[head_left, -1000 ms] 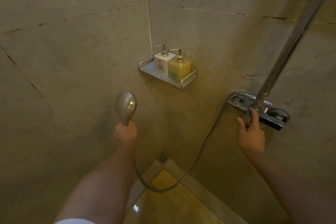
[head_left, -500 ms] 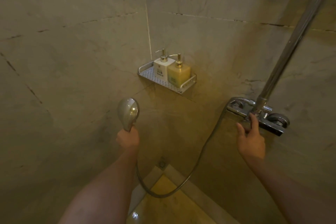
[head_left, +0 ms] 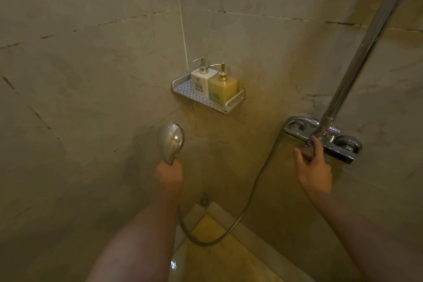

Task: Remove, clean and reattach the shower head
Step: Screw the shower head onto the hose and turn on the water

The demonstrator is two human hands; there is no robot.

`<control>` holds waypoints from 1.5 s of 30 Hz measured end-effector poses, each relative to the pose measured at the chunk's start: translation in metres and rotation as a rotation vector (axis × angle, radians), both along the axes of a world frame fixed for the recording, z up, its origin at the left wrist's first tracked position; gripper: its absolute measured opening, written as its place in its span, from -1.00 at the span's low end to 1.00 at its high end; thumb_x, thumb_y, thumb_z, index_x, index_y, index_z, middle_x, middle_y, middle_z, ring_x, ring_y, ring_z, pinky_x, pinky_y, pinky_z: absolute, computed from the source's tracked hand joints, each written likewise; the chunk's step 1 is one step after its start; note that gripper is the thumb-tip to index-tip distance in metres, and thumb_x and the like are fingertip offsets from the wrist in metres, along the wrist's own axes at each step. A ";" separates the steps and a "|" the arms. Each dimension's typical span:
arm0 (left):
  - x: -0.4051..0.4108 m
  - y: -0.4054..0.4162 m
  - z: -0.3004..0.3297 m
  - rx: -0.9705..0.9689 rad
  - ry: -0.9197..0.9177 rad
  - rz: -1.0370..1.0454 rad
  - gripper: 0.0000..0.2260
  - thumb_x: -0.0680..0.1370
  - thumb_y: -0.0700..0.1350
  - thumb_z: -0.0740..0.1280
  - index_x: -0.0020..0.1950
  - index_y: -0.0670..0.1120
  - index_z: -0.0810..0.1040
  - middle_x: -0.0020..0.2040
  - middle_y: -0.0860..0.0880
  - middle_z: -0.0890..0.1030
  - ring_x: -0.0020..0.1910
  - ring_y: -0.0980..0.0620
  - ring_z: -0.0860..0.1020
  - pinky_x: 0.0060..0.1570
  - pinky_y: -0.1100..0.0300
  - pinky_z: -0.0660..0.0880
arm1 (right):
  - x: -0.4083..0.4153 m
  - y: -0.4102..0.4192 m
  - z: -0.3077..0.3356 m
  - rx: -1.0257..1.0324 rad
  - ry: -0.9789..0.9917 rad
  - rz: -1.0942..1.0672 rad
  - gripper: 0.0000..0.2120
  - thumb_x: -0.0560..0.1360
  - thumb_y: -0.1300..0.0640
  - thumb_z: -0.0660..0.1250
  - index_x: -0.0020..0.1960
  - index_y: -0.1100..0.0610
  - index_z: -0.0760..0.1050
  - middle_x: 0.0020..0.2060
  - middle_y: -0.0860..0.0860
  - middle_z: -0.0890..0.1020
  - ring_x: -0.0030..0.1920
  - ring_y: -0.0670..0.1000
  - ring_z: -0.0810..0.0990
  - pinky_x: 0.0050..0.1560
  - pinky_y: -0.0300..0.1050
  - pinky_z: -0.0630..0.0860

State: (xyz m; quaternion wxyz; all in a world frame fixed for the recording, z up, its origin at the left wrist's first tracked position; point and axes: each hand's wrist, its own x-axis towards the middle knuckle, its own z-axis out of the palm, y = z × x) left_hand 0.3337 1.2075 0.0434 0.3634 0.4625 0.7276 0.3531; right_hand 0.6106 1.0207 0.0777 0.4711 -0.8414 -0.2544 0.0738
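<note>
Shower head: rounded chrome hand-held shower head (head_left: 170,138), held upright in front of the tiled corner, its shiny back toward the camera, below and left of the shelf.
Left hand: left hand (head_left: 169,173) wraps its curled fingers round the handle.
Hose: ribbed grey metal hose (head_left: 249,199) loops down from the handle and up to the mixer.
Right hand: right hand (head_left: 313,167), fingers loosely spread, fingertips touching the chrome wall-mounted mixer valve (head_left: 320,138).
Shelf: perforated white metal shelf (head_left: 203,98) carries a white square pump bottle (head_left: 202,81) touching a yellow square pump bottle (head_left: 223,87).
</note>
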 end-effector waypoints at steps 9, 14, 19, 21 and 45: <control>0.011 0.003 -0.007 0.020 -0.059 -0.019 -0.72 0.60 -0.12 0.32 0.03 -0.35 0.63 -0.10 -0.29 0.62 -0.05 -0.25 0.60 -0.11 0.03 0.42 | 0.000 0.001 0.000 -0.003 0.005 -0.007 -0.44 0.60 -0.07 0.29 0.54 -0.14 0.17 0.14 0.08 0.68 0.13 0.26 0.61 0.01 0.02 0.49; 0.016 0.004 -0.010 0.030 -0.077 -0.034 -0.75 0.58 -0.14 0.36 0.01 -0.34 0.64 -0.08 -0.33 0.64 -0.03 -0.29 0.62 -0.14 0.06 0.41 | 0.000 0.001 0.000 -0.016 0.005 -0.024 -0.41 0.59 -0.03 0.32 0.54 -0.14 0.16 0.02 0.09 0.71 0.06 0.24 0.63 -0.11 -0.08 0.41; 0.017 0.004 -0.017 0.038 -0.095 -0.025 -0.74 0.54 -0.10 0.40 -0.01 -0.31 0.65 -0.12 -0.30 0.66 -0.07 -0.30 0.63 -0.14 0.00 0.48 | 0.004 0.000 -0.005 -0.071 -0.036 0.000 -0.28 0.53 0.23 0.35 0.56 -0.13 0.13 -0.23 0.00 0.63 -0.31 0.00 0.49 -0.37 -0.19 0.30; 0.017 0.006 -0.022 0.030 -0.088 -0.033 -0.78 0.53 -0.12 0.39 -0.06 -0.30 0.65 -0.17 -0.28 0.65 -0.11 -0.29 0.64 -0.18 0.02 0.48 | 0.005 0.000 -0.005 -0.075 -0.034 -0.003 -0.26 0.51 0.26 0.36 0.56 -0.13 0.13 -0.25 0.02 0.62 -0.30 0.03 0.48 -0.37 -0.17 0.31; -0.003 0.002 -0.029 -0.010 -0.037 -0.061 -0.91 0.45 -0.31 0.34 -0.15 -0.35 0.58 -0.31 -0.21 0.50 -0.27 -0.15 0.49 -0.25 0.07 0.37 | 0.007 0.000 -0.009 -0.052 -0.063 0.010 -0.25 0.50 0.25 0.37 0.55 -0.16 0.12 -0.20 0.07 0.65 -0.29 0.07 0.47 -0.36 -0.17 0.32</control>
